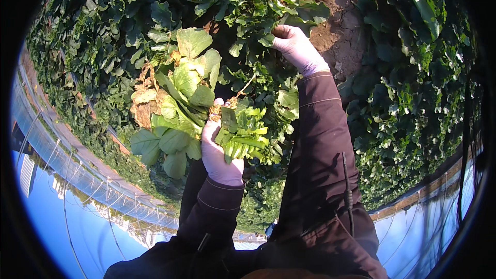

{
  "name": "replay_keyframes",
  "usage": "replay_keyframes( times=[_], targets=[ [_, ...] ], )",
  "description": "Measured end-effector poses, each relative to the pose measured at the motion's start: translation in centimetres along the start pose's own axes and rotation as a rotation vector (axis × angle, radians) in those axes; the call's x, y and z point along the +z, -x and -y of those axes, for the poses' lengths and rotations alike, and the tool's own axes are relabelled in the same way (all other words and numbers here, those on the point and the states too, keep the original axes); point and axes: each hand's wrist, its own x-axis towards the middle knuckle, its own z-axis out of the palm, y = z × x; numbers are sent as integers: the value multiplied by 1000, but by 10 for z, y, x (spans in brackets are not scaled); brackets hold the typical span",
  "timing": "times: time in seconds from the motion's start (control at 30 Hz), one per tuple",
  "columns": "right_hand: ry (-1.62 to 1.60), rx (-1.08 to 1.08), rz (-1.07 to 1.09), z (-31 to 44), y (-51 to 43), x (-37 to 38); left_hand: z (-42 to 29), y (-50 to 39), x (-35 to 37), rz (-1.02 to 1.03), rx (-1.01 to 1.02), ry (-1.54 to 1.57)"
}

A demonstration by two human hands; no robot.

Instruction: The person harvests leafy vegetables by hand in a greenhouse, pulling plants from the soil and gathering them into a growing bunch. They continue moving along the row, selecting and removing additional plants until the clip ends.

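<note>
My left hand (pixel 223 159) is closed around a bunch of picked leaves (pixel 182 97). Broad green and yellowing leaves fan out to the left of it, and shorter green ones stick out to the right. A crumpled, dry brown leaf (pixel 145 97) hangs at the bunch's left side, and withered stalks (pixel 234 102) show by my fingers. Farther forward, my right hand (pixel 296 48) pinches the edge of a green leaf (pixel 267 40) on a growing leafy plant (pixel 252 4). Foliage partly hides those fingertips.
Dense rows of leafy plants (pixel 403 124) grow on both sides. Bare, cracked soil (pixel 341 19) runs between them at the upper right. Thin curved hoops (pixel 66 197) and a long pale sheet-like strip (pixel 46 124) line the left edge. A dark cord (pixel 348 197) hangs at my right sleeve.
</note>
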Motion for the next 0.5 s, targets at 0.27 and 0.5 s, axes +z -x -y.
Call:
replay_keyframes(
  times=[0.27,0.5],
  targets=[
    [426,148,-51,16,-8,-15,-2,4,4,-37,10,37],
    [11,12,-208,11,-4,19,-8,2,-18,-48,2,77]
  ],
)
